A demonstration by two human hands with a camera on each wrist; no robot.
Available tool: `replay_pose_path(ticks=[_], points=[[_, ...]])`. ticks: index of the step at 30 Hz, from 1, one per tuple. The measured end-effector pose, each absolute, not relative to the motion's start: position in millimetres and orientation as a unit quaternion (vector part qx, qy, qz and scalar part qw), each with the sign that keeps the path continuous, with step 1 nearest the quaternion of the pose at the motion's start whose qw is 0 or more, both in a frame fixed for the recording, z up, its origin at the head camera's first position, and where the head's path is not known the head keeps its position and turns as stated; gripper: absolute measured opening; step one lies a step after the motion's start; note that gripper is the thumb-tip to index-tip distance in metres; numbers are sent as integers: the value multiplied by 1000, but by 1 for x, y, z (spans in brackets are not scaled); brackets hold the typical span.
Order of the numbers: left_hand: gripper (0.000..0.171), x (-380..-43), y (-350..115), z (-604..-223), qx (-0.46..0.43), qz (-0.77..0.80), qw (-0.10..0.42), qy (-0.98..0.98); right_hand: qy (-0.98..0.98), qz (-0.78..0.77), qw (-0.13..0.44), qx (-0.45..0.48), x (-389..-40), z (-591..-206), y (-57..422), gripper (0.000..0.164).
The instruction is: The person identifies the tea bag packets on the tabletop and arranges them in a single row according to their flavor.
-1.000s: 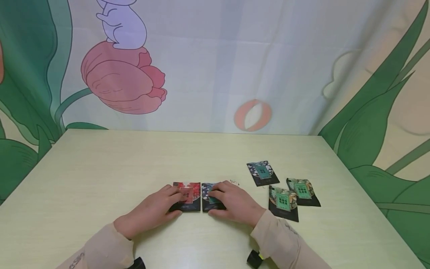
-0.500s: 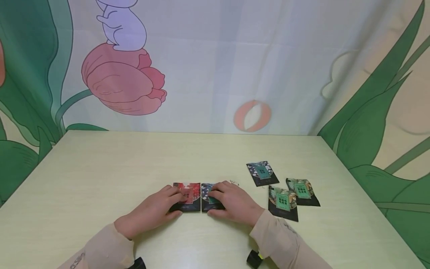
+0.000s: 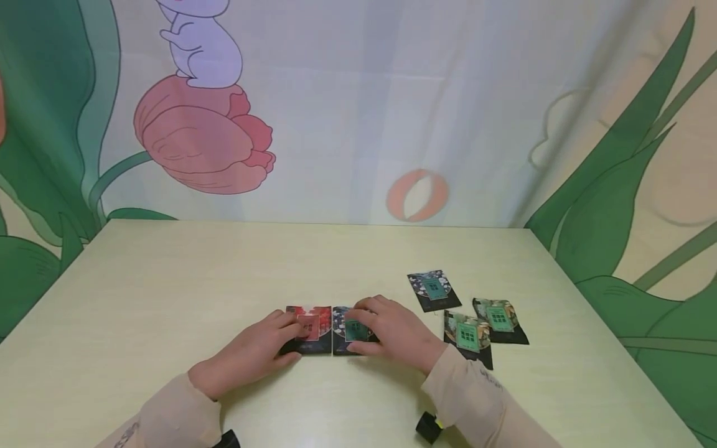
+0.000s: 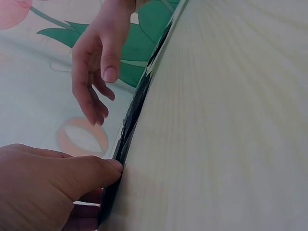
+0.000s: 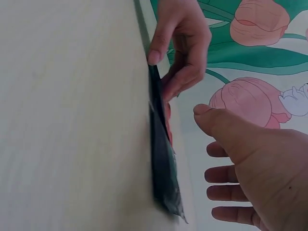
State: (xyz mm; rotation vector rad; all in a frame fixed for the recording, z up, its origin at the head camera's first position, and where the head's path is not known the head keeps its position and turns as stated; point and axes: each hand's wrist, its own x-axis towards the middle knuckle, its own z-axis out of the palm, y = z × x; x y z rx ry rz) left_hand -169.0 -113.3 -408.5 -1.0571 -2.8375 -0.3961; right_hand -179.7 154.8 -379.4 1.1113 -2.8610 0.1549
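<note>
A red-and-black sachet (image 3: 319,339) lies flat on the table, its left end under my left hand (image 3: 254,351). The left thumb is at its near edge and the fingers are on its printed face, as the left wrist view also shows. Directly to its right, edge to edge, lies a blue-and-black sachet (image 3: 340,339) with a teal label. My right hand (image 3: 398,336) hovers just above that one, its thumb and fingers apart. In the right wrist view, the right hand (image 5: 260,163) has nothing between its loosely bent fingers.
Another blue sachet (image 3: 434,290) lies behind and right of my right hand. Two green-labelled sachets, a nearer one (image 3: 468,336) and a farther one (image 3: 501,320), overlap beside the right forearm. A printed curtain (image 3: 325,124) hangs behind the table (image 3: 224,261).
My right hand has lifted off the blue sachet and shifted slightly right, uncovering more of its label. My left hand stays on the red sachet. The head view has tilted slightly.
</note>
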Motion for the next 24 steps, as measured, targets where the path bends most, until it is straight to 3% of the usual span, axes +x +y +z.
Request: replay_pose_path(ticks=[11,24], points=[[28,-168,-116,-408,-349,-130,50,-927,-938,44,55,338,-183,-362,171,57],[31,-168,-113,-407,-336,-131,32,-932,-952,46,77,293,-192,-362,205,49]])
